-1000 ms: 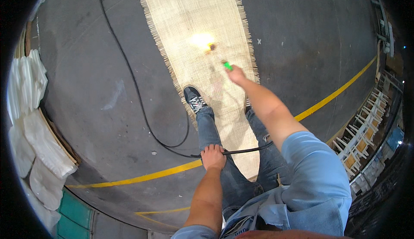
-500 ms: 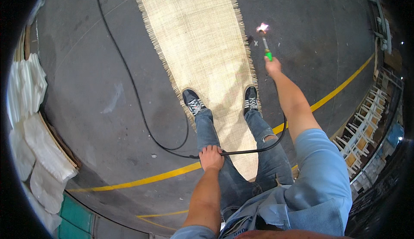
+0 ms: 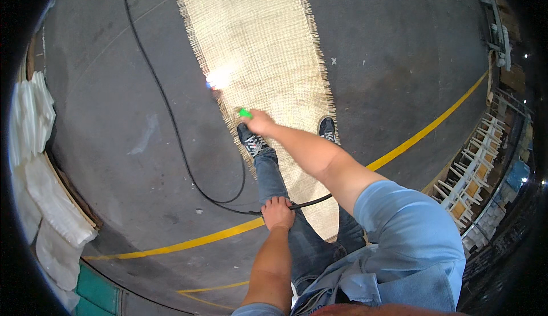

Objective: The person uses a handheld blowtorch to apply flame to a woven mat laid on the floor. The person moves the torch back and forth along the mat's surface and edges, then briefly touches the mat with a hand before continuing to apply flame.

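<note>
On the grey concrete floor (image 3: 399,48) lies a long woven straw-coloured mat (image 3: 257,36). Your right hand (image 3: 260,123) is clenched around a green-handled torch (image 3: 244,112), flame at the mat's left fringe. Your left hand (image 3: 278,213) is closed around the black hose (image 3: 171,128), nearer you.

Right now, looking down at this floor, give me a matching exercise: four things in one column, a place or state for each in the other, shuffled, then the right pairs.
Things:
1. woven mat
2. black hose
3. green-handled torch
4. yellow line

Places or states:
A. gripped in the right hand, flame at the mat's fringed edge
B. painted across the grey floor
C. lying flat under both shoes
D. trailing over the floor to the left hand

Pairs: 1-C, 2-D, 3-A, 4-B
</note>
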Demonstrator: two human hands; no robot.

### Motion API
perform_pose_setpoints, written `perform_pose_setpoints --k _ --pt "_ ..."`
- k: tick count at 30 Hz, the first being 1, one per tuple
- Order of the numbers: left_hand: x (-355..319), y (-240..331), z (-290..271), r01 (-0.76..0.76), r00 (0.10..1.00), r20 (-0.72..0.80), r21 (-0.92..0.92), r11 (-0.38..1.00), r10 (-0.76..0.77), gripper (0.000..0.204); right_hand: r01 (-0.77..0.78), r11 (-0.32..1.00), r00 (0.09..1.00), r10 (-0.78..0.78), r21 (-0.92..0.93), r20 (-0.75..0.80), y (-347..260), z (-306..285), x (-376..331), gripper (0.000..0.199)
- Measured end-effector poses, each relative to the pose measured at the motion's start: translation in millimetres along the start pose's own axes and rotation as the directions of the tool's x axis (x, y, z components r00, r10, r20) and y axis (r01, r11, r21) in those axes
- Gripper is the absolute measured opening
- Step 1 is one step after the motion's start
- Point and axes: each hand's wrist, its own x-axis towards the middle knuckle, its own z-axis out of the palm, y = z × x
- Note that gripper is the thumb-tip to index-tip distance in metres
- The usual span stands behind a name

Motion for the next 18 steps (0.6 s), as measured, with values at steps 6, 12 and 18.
perform_pose_setpoints --k 6,12,18 --pt "-8 -13 2 0.066 0.998 0.009 0.038 0.997 -0.067 0.017 0.21 0.978 0.946 -0.201 -0.01 0.254 -64 34 -31 0.047" --pt "-2 -5 0 0.002 1.0 -0.013 0.039 0.999 -0.002 0.015 0.053 0.998 0.998 -0.053 -0.028 0.015 -3 -27 13 0.046" --pt "5 3 6 -0.07 0.997 -0.029 0.006 0.998 0.07 0.016 -0.123 0.99 0.884 0.139 0.064 -0.446 123 -154 27 0.05"
